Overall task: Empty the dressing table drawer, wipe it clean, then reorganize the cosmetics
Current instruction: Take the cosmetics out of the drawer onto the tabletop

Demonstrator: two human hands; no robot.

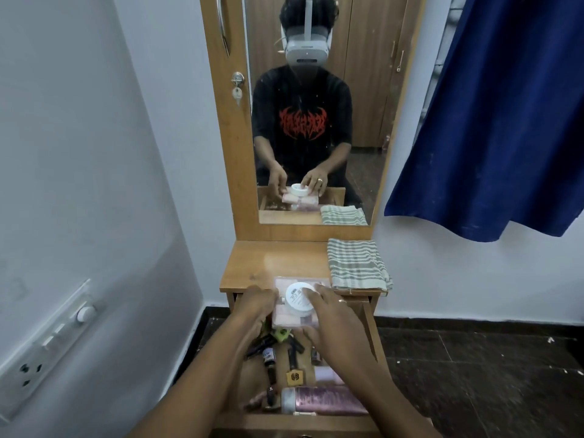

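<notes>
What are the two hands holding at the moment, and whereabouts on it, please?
Both hold a clear packet with a white round jar on top: left hand at its left edge, right hand at its right side, fingers on the jar.

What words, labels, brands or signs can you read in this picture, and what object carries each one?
Small yellow tag in the drawer: a black hexagon logo, no readable letters.
White round jar lid: a printed label, too small to read.
Small dark bottle: a blue label, blurred.
Pink tube: patterned print, unreadable.
Black T-shirt in the mirror: a red graphic, illegible.
</notes>
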